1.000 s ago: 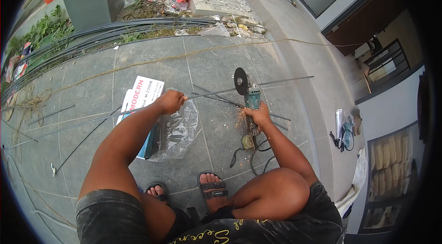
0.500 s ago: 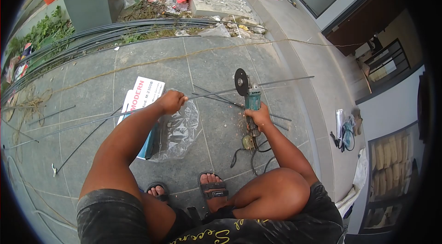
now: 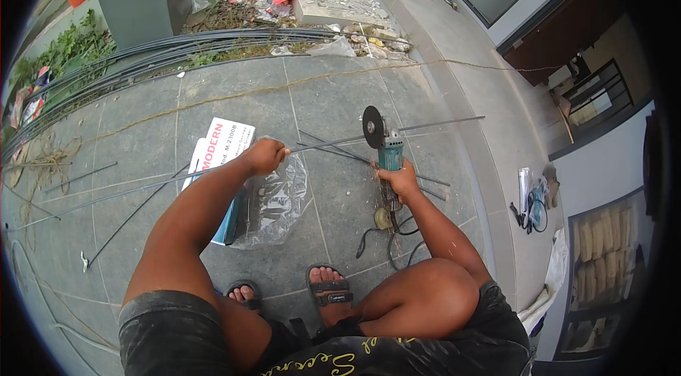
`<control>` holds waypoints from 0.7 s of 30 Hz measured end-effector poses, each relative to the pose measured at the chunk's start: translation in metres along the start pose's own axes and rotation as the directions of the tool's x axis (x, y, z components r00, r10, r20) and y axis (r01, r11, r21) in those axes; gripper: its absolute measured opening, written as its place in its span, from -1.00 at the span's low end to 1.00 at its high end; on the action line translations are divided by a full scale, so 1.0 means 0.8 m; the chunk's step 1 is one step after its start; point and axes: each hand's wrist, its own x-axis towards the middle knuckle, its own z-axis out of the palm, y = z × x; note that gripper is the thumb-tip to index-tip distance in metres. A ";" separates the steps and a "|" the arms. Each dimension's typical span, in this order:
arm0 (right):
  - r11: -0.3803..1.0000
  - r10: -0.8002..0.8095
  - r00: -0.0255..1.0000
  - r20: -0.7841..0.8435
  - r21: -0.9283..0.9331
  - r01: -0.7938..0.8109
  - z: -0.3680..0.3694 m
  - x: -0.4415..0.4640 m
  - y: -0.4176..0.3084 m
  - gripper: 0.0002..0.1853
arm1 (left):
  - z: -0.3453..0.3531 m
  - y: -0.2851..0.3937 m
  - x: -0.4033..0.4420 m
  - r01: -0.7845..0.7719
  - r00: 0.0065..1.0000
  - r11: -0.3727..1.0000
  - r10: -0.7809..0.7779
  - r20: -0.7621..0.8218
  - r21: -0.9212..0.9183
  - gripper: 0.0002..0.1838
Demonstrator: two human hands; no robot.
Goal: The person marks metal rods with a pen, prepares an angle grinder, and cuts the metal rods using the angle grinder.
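My left hand (image 3: 266, 157) is closed around a long thin metal rod (image 3: 319, 145), which runs from the far left to the right past the grinder. In my right hand (image 3: 399, 181) is a teal angle grinder (image 3: 390, 155), gripped by its body. Its dark cutting disc (image 3: 372, 127) stands at the rod, and small sparks fly below near my right hand. Whether the disc has cut into the rod I cannot tell. Several shorter rods (image 3: 433, 191) lie crossed on the tiles under the grinder.
A white and blue grinder box (image 3: 225, 136) and a clear plastic bag (image 3: 277, 209) lie beneath my left arm. The grinder's black cord (image 3: 391, 252) curls near my right knee. Long rods (image 3: 213, 41) are bundled along the planting bed. A rope (image 3: 227, 97) crosses the tiles.
Both hands, the rod and the grinder stay nearly in place. The sparks near my right hand look fewer and more scattered now.
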 end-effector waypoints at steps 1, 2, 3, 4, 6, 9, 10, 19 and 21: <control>1.000 0.000 1.000 0.000 0.001 0.000 0.000 -0.001 -0.001 -0.61 | 0.000 0.000 0.000 0.000 1.000 1.000 0.000 0.000 0.001 -0.59; 1.000 0.001 1.000 0.003 -0.028 -0.001 -0.001 -0.002 -0.002 -0.60 | -0.001 0.000 -0.001 -0.003 1.000 1.000 0.003 0.002 0.002 -0.59; 0.998 0.001 1.000 0.007 -0.057 0.000 -0.002 -0.002 -0.004 -0.60 | -0.002 0.000 -0.001 -0.007 1.000 1.000 0.007 0.002 0.003 -0.59; 0.998 0.001 1.000 0.006 -0.057 -0.001 -0.002 -0.003 -0.005 -0.60 | -0.002 0.001 -0.001 -0.008 1.000 1.000 0.008 0.002 0.003 -0.59; 0.997 0.037 0.999 -0.008 -0.067 -0.037 -0.002 -0.003 -0.007 -0.59 | -0.002 0.001 -0.002 -0.007 1.000 1.000 0.007 0.002 0.003 -0.59; 0.998 0.006 1.000 0.000 -0.067 -0.006 -0.001 -0.002 -0.005 -0.59 | 0.000 -0.001 -0.001 -0.015 1.000 1.000 0.015 -0.007 0.012 -0.59; 0.998 0.005 1.000 0.000 -0.067 -0.005 -0.001 -0.002 -0.004 -0.59 | 0.000 -0.002 -0.001 -0.015 1.000 1.000 0.015 -0.008 0.012 -0.59; 0.996 0.015 1.000 0.015 -0.091 -0.013 -0.001 -0.005 -0.012 -0.57 | -0.002 0.002 -0.001 0.003 1.000 1.000 -0.003 0.007 -0.007 -0.60; 0.997 0.050 0.998 -0.029 -0.054 -0.051 0.002 -0.010 -0.019 -0.59 | -0.003 0.002 -0.001 0.012 1.000 1.000 -0.012 0.013 -0.001 -0.59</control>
